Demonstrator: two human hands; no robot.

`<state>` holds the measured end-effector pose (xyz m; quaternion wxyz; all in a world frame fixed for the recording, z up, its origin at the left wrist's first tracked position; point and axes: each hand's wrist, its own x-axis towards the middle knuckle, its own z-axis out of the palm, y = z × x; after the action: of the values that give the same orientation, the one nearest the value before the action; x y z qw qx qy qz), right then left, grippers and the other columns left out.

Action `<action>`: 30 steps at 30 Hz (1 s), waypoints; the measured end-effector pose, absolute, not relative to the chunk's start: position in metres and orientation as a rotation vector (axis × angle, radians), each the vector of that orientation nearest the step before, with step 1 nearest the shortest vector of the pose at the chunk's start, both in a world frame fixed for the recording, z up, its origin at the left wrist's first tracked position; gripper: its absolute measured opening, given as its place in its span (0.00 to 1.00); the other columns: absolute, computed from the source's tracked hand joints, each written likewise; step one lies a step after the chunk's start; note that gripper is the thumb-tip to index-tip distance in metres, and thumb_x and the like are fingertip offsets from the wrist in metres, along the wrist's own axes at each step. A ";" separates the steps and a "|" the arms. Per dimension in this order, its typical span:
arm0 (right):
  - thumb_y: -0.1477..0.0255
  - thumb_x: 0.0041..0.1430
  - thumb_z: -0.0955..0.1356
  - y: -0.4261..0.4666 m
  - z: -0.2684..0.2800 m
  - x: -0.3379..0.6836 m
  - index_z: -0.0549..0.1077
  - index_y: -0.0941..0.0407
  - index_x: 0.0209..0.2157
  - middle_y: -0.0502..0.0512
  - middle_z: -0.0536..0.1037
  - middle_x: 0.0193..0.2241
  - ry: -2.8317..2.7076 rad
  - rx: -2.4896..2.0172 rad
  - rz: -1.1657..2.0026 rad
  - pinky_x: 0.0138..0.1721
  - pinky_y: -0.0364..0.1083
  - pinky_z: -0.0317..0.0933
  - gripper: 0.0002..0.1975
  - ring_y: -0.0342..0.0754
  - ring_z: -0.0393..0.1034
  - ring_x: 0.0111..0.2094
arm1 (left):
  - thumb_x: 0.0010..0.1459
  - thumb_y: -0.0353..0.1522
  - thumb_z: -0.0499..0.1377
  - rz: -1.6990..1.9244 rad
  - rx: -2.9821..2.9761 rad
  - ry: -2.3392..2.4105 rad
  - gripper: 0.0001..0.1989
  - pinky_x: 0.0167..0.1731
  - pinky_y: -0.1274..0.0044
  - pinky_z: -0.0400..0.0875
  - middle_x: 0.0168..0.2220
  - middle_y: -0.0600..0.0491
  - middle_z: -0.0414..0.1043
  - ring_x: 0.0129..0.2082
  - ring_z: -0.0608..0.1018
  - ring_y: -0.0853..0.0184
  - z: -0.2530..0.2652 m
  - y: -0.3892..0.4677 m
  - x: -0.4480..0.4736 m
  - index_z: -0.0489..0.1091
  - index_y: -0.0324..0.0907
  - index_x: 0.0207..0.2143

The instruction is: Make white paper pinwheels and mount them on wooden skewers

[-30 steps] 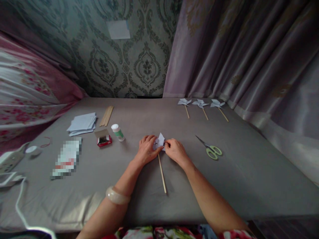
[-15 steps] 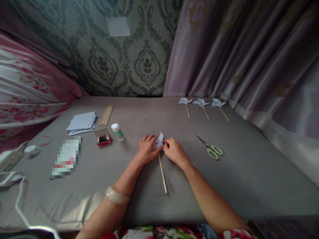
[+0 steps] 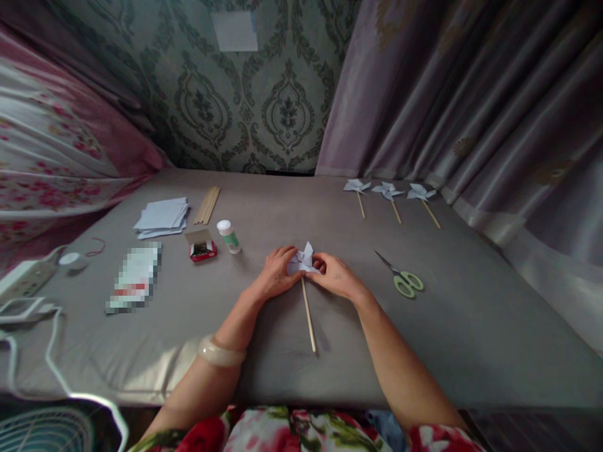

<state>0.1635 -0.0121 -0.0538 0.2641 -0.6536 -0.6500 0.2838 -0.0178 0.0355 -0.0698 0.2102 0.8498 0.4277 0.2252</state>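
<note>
While the left hand (image 3: 279,272) grasped the left side of the paper pinwheel (image 3: 304,258), I watched remotely as the right hand's (image 3: 336,276) fingers pinched its right edge over the grey cloth (image 3: 273,358), wooden stick (image 3: 308,317) pointing toward the wearer.

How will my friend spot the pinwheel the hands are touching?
On the gray cloth, look between the left hand and the right hand. There is a white paper pinwheel, its wooden stick pointing toward the person. Three other pinwheels lie toward the back right; only this one is touched.
</note>
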 end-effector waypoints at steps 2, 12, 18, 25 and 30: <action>0.63 0.50 0.71 -0.013 -0.053 0.161 0.74 0.57 0.44 0.55 0.77 0.36 -1.773 -1.808 0.718 0.34 0.43 0.61 0.20 0.45 0.69 0.32 | 0.53 0.38 0.61 0.635 2.372 1.174 0.27 0.57 0.61 0.61 0.57 0.40 0.66 0.57 0.67 0.51 -0.070 0.036 -0.019 0.66 0.37 0.54; 0.65 0.54 0.70 -0.014 -0.047 0.155 0.74 0.55 0.42 0.54 0.78 0.36 -1.753 -1.883 0.656 0.34 0.43 0.60 0.15 0.46 0.71 0.34 | 0.54 0.37 0.60 0.661 2.382 1.174 0.23 0.55 0.62 0.63 0.54 0.41 0.69 0.55 0.70 0.52 -0.068 0.037 -0.019 0.68 0.38 0.51; 0.64 0.55 0.69 -0.014 -0.050 0.152 0.73 0.55 0.40 0.54 0.78 0.36 -1.758 -1.921 0.587 0.35 0.44 0.59 0.13 0.47 0.71 0.35 | 0.54 0.37 0.61 0.700 2.370 1.189 0.22 0.54 0.62 0.64 0.53 0.40 0.69 0.54 0.70 0.53 -0.070 0.037 -0.016 0.68 0.38 0.50; 0.61 0.54 0.70 -0.015 -0.050 0.151 0.68 0.56 0.46 0.56 0.77 0.38 -1.734 -1.929 0.564 0.36 0.44 0.59 0.21 0.48 0.71 0.37 | 0.52 0.39 0.62 0.781 2.214 1.396 0.22 0.45 0.68 0.69 0.46 0.40 0.72 0.45 0.75 0.57 -0.059 0.030 -0.024 0.69 0.37 0.47; 0.62 0.54 0.69 -0.016 -0.048 0.150 0.67 0.55 0.47 0.56 0.76 0.41 -1.783 -1.891 0.551 0.37 0.45 0.59 0.20 0.49 0.71 0.38 | 0.55 0.35 0.58 0.581 2.034 1.490 0.12 0.32 0.76 0.66 0.32 0.48 0.76 0.31 0.76 0.63 -0.049 0.026 -0.025 0.73 0.38 0.39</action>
<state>0.1503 -0.0164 -0.0483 0.2398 -0.6911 -0.6515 0.2013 -0.0246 0.0263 -0.0491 0.2735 0.7563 0.5538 0.2159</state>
